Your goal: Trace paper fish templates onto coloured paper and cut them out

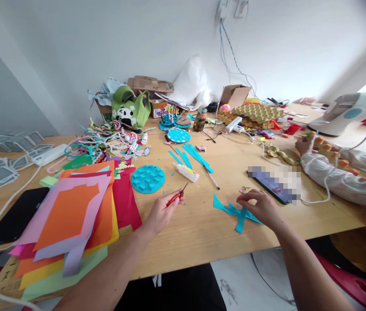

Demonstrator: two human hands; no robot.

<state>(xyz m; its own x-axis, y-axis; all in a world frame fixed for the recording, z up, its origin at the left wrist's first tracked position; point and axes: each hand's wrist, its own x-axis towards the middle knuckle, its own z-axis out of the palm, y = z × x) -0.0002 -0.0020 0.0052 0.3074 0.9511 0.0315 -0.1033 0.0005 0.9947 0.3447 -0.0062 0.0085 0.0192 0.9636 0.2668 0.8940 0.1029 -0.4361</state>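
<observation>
Probably light and easily creased, the strips (240, 222) suited edge holds; the left hand (161, 212) clasped scissors (174, 198), the right hand (262, 205) half-pinched, catch unclear.

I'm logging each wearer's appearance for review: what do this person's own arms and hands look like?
The left hand and right hand are ungloved, with no rings visible. Both bare forearms show no sleeves, watch or bracelet. Plain black cloth covers the lap.
</observation>
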